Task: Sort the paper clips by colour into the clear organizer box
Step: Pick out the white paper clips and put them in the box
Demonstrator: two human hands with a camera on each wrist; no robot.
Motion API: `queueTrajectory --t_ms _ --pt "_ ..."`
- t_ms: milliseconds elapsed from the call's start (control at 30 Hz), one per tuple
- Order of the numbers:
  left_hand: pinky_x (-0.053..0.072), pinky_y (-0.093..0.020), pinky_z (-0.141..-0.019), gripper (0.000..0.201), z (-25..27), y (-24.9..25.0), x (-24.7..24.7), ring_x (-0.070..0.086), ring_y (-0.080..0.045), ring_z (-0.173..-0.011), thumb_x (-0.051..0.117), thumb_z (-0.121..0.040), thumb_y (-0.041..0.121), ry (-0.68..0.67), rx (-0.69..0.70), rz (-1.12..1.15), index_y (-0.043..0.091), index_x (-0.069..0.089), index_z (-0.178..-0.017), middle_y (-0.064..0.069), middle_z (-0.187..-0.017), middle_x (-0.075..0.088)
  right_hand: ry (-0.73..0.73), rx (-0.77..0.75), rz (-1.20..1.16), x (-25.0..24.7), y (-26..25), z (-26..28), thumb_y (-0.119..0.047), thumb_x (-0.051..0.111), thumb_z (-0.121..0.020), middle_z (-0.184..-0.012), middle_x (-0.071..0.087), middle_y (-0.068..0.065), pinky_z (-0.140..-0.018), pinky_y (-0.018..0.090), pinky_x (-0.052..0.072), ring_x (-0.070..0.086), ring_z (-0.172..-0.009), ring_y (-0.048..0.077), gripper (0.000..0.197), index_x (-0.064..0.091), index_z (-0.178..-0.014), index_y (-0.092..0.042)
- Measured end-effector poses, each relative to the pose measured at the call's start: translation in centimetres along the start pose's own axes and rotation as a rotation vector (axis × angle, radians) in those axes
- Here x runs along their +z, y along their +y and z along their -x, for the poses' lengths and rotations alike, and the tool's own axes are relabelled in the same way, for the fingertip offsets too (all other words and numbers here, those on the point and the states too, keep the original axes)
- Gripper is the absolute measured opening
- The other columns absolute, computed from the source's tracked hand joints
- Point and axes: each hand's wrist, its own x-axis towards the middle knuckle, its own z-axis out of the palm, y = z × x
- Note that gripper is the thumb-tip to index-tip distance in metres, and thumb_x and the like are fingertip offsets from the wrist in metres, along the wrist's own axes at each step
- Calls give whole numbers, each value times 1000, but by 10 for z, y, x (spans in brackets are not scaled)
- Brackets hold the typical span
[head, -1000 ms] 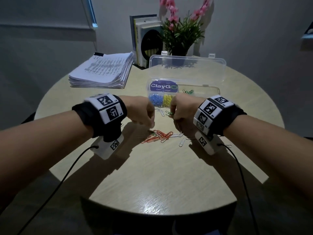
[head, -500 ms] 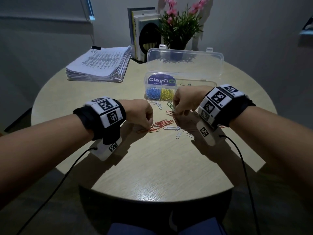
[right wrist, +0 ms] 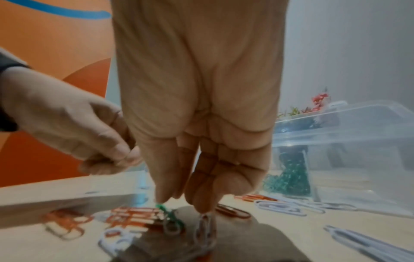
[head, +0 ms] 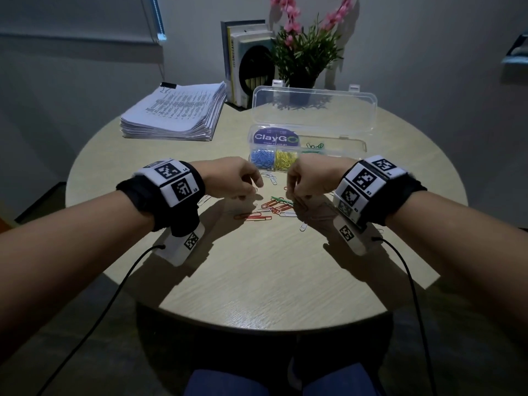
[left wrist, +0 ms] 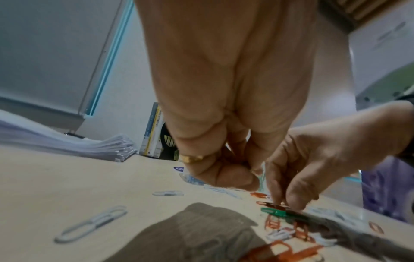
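Note:
A loose pile of red and white paper clips (head: 271, 208) lies on the round table between my hands. A green clip (head: 281, 199) rests on top of it. My right hand (head: 295, 197) points down and pinches the end of the green clip (right wrist: 167, 211), also seen in the left wrist view (left wrist: 274, 211). My left hand (head: 253, 190) hovers left of the pile with curled fingers (left wrist: 224, 175); I see nothing in it. The clear organizer box (head: 343, 151) stands behind, lid open, with blue clips (head: 261, 161), yellow clips (head: 285, 161) and green clips (head: 314, 146) in separate compartments.
A thick stack of papers (head: 177, 112) sits at the back left. Books (head: 243, 58) and a potted plant (head: 303, 52) stand behind the box. Stray white clips (head: 303, 226) lie around the pile. The table's front edge (head: 257, 324) is close to me.
My right hand has lowered its fingertips onto the pile and taken the green clip. My left hand stays curled beside the pile, shifted slightly forward.

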Motion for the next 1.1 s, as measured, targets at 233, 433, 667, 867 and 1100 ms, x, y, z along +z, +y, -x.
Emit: queueTrajectory --t_ms 233,433,667,867,1100 --pt "40 -14 -42 21 0 10 6 50 -11 -53 35 -96 -5 15 -76 474 10 50 -92 -5 -76 55 -27 -32 119 7 -13 -7 -21 72 -81 -89 67 2 -69 27 49 59 -82 16 20 71 -99 -11" --pt "32 -23 -52 14 -9 16 11 39 -11 -58 49 -97 26 51 -82 247 18 59 -90 2 -71 45 6 -52 -72 -4 -3 2 -16 63 -86 -82 65 1 -64 27 50 58 -73 14 12 70 -93 -10" --pt "35 -16 -54 17 -14 25 18 47 -7 -67 62 -90 29 167 -17 124 14 69 -94 6 -73 56 -18 -63 -385 -8 6 6 -4 65 -87 -74 66 3 -60 19 56 64 -67 14 9 67 -84 -13" --pt "24 -19 -45 19 -11 26 15 28 -11 -46 58 -94 22 125 -80 360 14 69 -80 3 -51 35 68 -24 -503 -10 13 11 10 66 -81 -76 63 7 -71 33 61 67 -72 22 19 65 -95 -3" --pt "21 -20 -42 22 -14 28 16 23 -14 -43 55 -90 12 170 -165 455 7 67 -73 3 -42 29 147 -42 -453 -14 17 15 10 67 -79 -72 63 1 -66 29 58 62 -65 14 19 67 -82 -8"
